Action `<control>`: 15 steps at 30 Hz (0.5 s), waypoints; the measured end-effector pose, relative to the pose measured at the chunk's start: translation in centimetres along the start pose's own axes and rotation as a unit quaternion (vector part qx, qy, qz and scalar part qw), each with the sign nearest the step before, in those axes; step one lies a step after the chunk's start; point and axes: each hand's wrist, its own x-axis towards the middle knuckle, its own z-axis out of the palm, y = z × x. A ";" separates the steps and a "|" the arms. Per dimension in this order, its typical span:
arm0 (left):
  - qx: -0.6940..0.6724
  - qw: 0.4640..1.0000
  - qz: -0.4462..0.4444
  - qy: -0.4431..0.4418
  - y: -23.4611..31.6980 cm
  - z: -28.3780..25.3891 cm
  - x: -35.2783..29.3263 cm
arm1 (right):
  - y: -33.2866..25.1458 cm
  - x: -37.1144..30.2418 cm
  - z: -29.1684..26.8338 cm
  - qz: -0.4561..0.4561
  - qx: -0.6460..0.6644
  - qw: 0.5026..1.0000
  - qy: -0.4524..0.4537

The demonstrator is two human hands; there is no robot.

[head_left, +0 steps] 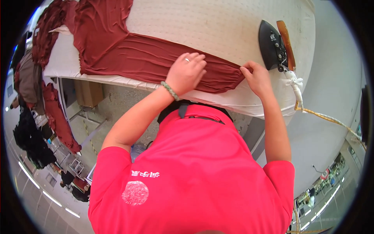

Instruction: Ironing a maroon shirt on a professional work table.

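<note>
A dark red garment (pixel 103 46) is spread over the padded white table, one long sleeve (pixel 150 58) stretched toward the right. My left hand (pixel 186 73), with a ring and a beaded bracelet, lies on top of that sleeve with its fingers extended. At the gathered cuff (pixel 236 76), my right hand (pixel 257 79) pinches the fabric edge between thumb and index finger. Fine wrinkles run along the sleeve. Just beyond my right hand, an iron (pixel 272 45) with a black plate and a wooden handle rests on the table.
A wrapped cord (pixel 325 116) trails from the iron off the right side of the padded table (pixel 202 23). More dark red clothing (pixel 48 35) hangs over the left end. Below the table stands a cardboard box (pixel 89 93). Garments (pixel 29 85) hang farther left.
</note>
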 end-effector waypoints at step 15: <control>0.140 0.906 -0.179 -0.356 -23.3 -15.3 2.9 | 0.3 0.4 2.7 0.023 0.111 0.993 0.026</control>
